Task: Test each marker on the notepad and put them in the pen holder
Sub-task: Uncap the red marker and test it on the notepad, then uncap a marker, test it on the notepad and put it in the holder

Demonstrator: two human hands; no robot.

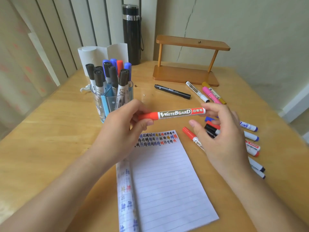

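Hands share one red whiteboard marker (173, 113), held level in the air above the top edge of the notepad (167, 181) and in front of the pen holder (115, 101). The left hand (120, 129) has thumb and fingers curled closely round the red cap end. The right hand (222, 136) grasps the tail end in bent fingertips, its thumb hanging loose just below the barrel. The notepad lies flat on the worktop (50, 139), with rows of coloured test marks across its top lines. The pen holder stands upright at the left, full of capped markers. Loose markers (249, 127) lie on the worktop beneath and beyond the right hand.
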